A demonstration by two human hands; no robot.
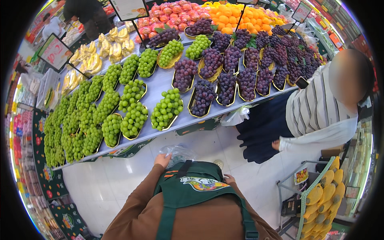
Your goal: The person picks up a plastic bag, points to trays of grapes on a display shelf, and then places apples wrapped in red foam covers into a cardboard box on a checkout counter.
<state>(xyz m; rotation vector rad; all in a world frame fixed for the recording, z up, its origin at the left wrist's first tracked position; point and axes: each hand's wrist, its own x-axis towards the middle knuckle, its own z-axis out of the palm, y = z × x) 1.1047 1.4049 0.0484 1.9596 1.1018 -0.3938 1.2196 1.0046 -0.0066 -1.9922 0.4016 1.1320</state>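
My left hand (163,160) grips a crumpled clear plastic bag (178,153), which hangs in front of the fruit stand. My right hand (229,179) is at the right edge of my green apron (198,177); the apron hides part of it, and whether it holds anything is unclear. Before me on the stand (141,82) lie bunches of green grapes (166,108) in gold-rimmed trays. To their right, similar trays carry dark purple grapes (202,97). The green grapes are heaped closely at the left end (78,126).
A person (315,99) holding a phone (301,82) stands at the stand's right. Behind them is a rack of netted yellow fruit (322,198). Bagged bananas (90,64), wrapped red fruit (174,15) and orange fruit (234,18) fill the back. Price signs (55,52) rise on stalks.
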